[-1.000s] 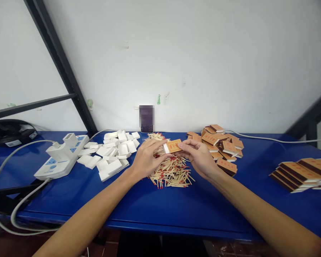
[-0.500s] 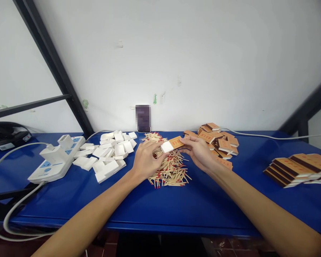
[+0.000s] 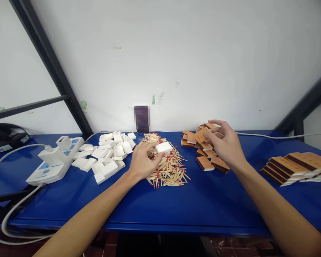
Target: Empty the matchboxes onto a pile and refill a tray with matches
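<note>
Left hand (image 3: 143, 160): pinching matchbox tray (image 3: 164, 146) | right hand (image 3: 227, 145): spread at matchboxes (image 3: 204, 163) | tray: likely light, crushable; grip by edges

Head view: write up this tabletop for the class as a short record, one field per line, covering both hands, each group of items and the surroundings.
Left hand: holds a white tray above the match pile
Right hand: at the orange matchbox pile; grip unclear
Matches: red-tipped, heaped between the white tray pile and the orange matchbox pile
Far right: stacked orange matchboxes
Left side: power strip
Surface: blue table
Back: dark-screened device, upright by the wall
</note>
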Demonstrator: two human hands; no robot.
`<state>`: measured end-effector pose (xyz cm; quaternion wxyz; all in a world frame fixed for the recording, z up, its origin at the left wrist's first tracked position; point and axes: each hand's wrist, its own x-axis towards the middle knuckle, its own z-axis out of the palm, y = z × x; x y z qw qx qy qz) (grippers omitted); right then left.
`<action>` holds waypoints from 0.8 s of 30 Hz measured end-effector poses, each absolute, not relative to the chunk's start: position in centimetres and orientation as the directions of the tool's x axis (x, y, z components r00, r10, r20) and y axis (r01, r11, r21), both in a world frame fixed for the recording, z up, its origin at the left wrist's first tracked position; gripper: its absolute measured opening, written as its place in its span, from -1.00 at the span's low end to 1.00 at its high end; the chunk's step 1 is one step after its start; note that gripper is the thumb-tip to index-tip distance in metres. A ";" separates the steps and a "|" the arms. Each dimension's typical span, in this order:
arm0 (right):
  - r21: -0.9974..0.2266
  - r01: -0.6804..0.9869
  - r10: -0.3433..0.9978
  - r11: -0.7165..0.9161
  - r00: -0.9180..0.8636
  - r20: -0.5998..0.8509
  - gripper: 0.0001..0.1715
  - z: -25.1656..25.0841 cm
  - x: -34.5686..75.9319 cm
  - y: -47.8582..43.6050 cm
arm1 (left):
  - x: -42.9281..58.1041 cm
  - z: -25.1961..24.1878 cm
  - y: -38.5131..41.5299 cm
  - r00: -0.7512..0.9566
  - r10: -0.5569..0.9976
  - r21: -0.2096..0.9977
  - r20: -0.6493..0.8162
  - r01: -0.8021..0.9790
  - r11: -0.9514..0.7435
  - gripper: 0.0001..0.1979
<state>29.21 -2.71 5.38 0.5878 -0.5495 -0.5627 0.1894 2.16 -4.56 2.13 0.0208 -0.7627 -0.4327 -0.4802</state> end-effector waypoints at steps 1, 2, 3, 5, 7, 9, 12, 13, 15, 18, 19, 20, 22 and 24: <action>-0.810 0.499 0.834 0.307 0.270 0.482 -0.54 5.3 29.9 -3.0 | 2.2 2.2 -4.6 0.158 0.644 0.395 0.748 0.674 -0.624 -0.74; -0.761 0.581 0.830 0.288 0.245 0.501 -0.54 5.1 30.6 -3.3 | 2.2 2.3 -4.6 0.154 0.649 0.406 0.745 0.667 -0.625 -0.74; -0.716 0.644 0.826 0.270 0.227 0.515 -0.58 4.9 31.4 -3.7 | 2.2 2.5 -4.6 0.152 0.654 0.417 0.741 0.660 -0.626 -0.74; -0.641 0.727 0.813 0.245 0.206 0.544 -0.66 4.3 32.8 -4.3 | 2.1 2.7 -4.6 0.143 0.661 0.433 0.737 0.651 -0.624 -0.73; -0.567 0.786 0.794 0.247 0.172 0.584 -0.71 3.5 34.0 -5.1 | 2.1 2.8 -4.6 0.121 0.668 0.451 0.734 0.648 -0.613 -0.72; -0.475 0.833 0.774 0.285 0.093 0.627 -0.75 2.7 34.8 -5.8 | 1.9 2.8 -4.5 0.096 0.680 0.476 0.727 0.643 -0.599 -0.71; -0.322 0.875 0.735 0.362 -0.056 0.675 -0.80 1.4 35.5 -6.9 | 1.5 2.9 -4.1 0.058 0.692 0.518 0.720 0.618 -0.591 -0.70; -0.279 0.885 0.730 0.373 -0.094 0.677 -0.81 0.9 35.6 -7.2 | 1.3 3.0 -3.9 0.045 0.695 0.530 0.718 0.611 -0.588 -0.70; -0.227 0.899 0.744 0.374 -0.145 0.652 -0.82 0.1 35.8 -7.6 | 0.8 3.3 -3.5 0.007 0.702 0.555 0.712 0.608 -0.568 -0.70; -0.209 0.901 0.762 0.379 -0.176 0.624 -0.83 -0.6 35.8 -8.0 | -0.2 4.1 -3.1 -0.055 0.734 0.601 0.677 0.617 -0.508 -0.68; -0.202 0.898 0.746 0.391 -0.180 0.641 -0.83 -0.7 35.7 -8.1 | -0.7 4.3 -3.0 -0.070 0.744 0.613 0.664 0.622 -0.488 -0.68; -0.192 0.894 0.725 0.404 -0.185 0.663 -0.84 -0.6 35.6 -8.2 | -1.2 4.6 -3.2 -0.075 0.753 0.616 0.654 0.630 -0.473 -0.67; -0.174 0.886 0.669 0.431 -0.184 0.720 -0.85 -0.1 35.2 -8.4 | -2.7 5.0 -3.9 -0.059 0.749 0.579 0.660 0.675 -0.457 -0.66; -0.182 0.878 0.625 0.444 -0.158 0.764 -0.84 0.6 35.1 -8.8 | -4.8 5.1 -5.3 0.005 0.717 0.464 0.697 0.759 -0.456 -0.65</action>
